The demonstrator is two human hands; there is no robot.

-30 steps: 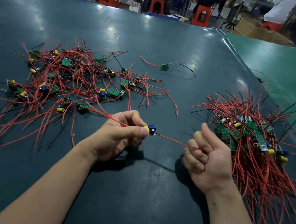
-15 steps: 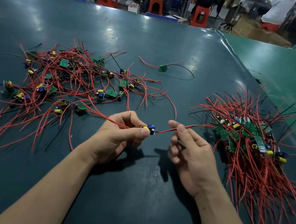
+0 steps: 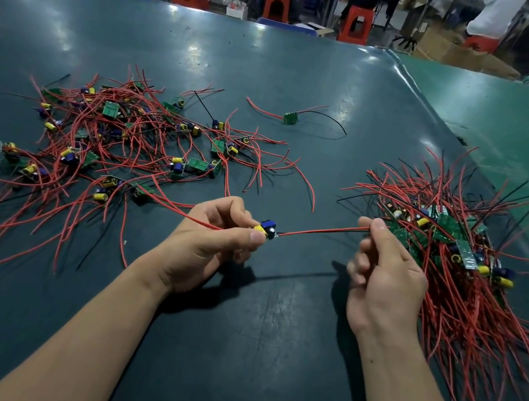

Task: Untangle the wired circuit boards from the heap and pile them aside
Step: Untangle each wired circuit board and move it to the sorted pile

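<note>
Left hand: pinches a small circuit board (blue and yellow parts) above the table.
Right hand: fingers curled, pinching the board's red wire.
Heap: far left.
Sorted pile: right.

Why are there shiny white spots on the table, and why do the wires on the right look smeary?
Head view: ceiling lights glare off the glossy dark teal table mat; the piled red-wired boards smear at the wide-angle frame edge; both hands cast soft shadows.
</note>
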